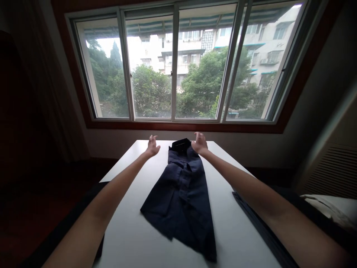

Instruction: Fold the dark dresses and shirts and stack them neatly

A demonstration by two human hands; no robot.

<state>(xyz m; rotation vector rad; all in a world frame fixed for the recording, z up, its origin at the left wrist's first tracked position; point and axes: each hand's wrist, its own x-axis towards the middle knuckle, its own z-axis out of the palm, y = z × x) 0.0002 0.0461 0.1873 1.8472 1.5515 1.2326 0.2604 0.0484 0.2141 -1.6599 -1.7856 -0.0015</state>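
A dark navy collared shirt lies lengthwise on the white table. Its black-looking collar points toward the window, and its hem spreads out at the near end. To the left of the collar, my left hand is held up with thumb and fingers apart and nothing in it. My right hand is just beside the collar's right side, fingers loosely bent and spread, holding nothing I can see. Whether it touches the cloth there, I cannot tell.
Dark folded cloth lies along the table's right edge under my right forearm. A wide sliding window with a brown frame rises beyond the far edge. Pale fabric and a slatted panel stand at the right.
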